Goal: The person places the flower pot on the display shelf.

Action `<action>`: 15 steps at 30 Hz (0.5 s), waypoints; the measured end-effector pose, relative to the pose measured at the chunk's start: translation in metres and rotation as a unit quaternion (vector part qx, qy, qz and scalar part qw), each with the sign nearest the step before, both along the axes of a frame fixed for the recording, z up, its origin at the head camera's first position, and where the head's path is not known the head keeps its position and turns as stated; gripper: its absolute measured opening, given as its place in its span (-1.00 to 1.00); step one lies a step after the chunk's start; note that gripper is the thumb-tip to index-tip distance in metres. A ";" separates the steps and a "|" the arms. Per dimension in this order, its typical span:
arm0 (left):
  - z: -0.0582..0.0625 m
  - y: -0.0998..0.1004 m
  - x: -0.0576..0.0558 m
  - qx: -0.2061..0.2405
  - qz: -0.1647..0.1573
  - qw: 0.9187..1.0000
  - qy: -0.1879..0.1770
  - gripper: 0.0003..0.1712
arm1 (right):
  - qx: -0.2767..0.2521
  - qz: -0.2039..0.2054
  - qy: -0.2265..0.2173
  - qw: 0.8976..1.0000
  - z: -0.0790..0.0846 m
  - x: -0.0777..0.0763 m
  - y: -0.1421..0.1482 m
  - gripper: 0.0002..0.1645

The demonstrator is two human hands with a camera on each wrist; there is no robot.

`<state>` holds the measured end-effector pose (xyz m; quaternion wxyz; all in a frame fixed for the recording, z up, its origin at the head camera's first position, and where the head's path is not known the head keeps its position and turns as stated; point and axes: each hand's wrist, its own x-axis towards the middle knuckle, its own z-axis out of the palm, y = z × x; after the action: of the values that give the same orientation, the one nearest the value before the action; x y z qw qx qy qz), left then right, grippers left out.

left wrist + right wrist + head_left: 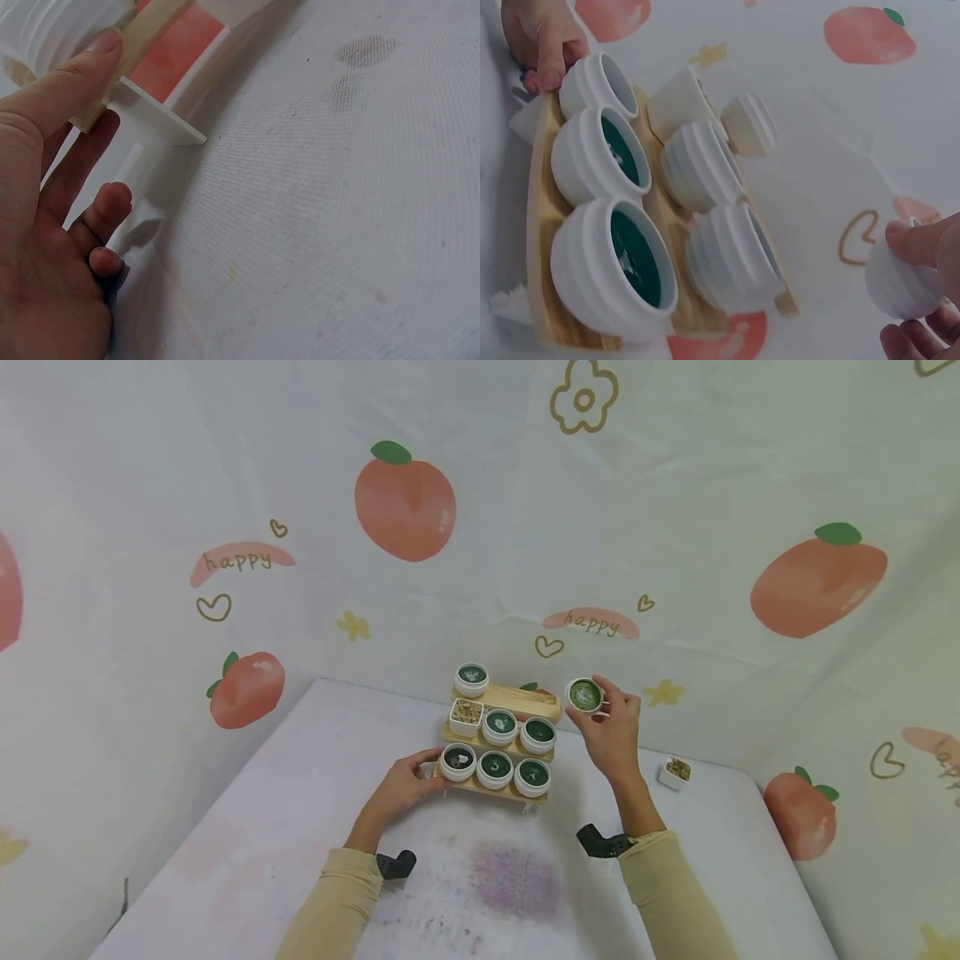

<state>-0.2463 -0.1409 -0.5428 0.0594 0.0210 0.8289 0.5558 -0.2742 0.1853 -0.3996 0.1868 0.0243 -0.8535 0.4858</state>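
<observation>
A three-tier wooden stand (521,701) holds several round white ribbed pots with dark green tops, such as a pot (495,769) on its front tier. My left hand (401,789) grips the left end of that tier. In the left wrist view the thumb lies on top of the wood (154,30) beside a pot, with a finger beneath. To the right of the top tier, my right hand (617,735) pinches a small white pot (585,695) with a speckled green top, held up off the table. One pot (471,678) sits at the top tier's left end.
A square white pot (467,716) with grainy brown filling stands on the middle tier. Another square pot (676,772) is on the white table (300,793) to the right. A fruit-printed cloth (480,593) hangs close behind the stand.
</observation>
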 end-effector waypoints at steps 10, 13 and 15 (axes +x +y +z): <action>-0.001 0.000 -0.001 0.001 -0.002 1.000 0.003 -0.21 | -0.023 0.025 -0.001 0.999 0.000 -0.012 -0.034 -0.17; -0.001 -0.001 -0.001 0.002 -0.003 1.000 0.002 -0.21 | -0.018 0.036 -0.003 0.999 -0.003 -0.018 -0.042 -0.17; 0.000 -0.001 0.000 0.004 -0.005 1.000 0.001 -0.21 | -0.011 0.045 -0.010 0.999 -0.004 -0.021 -0.048 -0.16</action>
<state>-0.2465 -0.1420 -0.5432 0.0610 0.0258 0.8268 0.5586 -0.2955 0.1373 -0.4041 0.1564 0.0557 -0.8483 0.5028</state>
